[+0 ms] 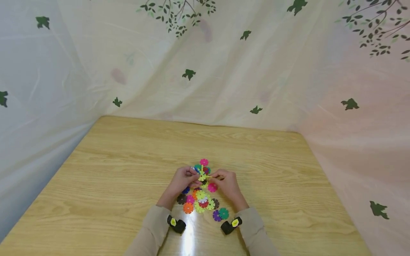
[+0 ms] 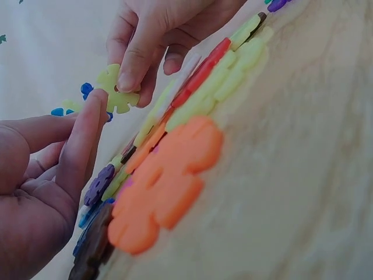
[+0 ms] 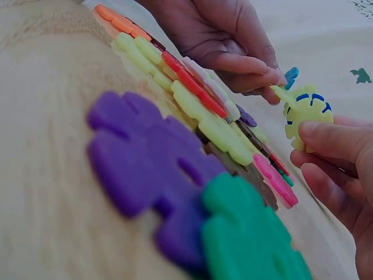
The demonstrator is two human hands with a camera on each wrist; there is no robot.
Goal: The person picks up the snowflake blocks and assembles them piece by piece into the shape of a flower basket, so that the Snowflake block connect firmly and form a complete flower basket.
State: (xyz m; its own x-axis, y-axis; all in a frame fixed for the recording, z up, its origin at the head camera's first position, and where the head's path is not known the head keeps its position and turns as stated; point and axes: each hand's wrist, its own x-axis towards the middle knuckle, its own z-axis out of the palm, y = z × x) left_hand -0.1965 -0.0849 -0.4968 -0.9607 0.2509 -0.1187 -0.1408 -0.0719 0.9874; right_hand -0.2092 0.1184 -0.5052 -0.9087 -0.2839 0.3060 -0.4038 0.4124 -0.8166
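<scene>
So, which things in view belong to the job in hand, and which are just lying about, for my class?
In use:
left hand
right hand
yellow notched discs they hold
blue pieces beside those

Lying on the table, possibly spares:
nearest orange disc
nearest purple disc
green disc overlapping it

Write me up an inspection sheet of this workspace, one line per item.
Surface: wood-grain table, with a bright glare streak near the person.
Job's things: a yellow notched disc up in hand, with blue behind it; loose multicoloured discs below, many overlapping.
Clutter: nothing seen beyond the loose discs.
Hands: left hand holds part of the raised yellow-and-blue group; right hand pinches the yellow disc between thumb and fingers.
Cables: nothing seen.
Surroundings: pale fabric printed with green birds and leafy branches.
</scene>
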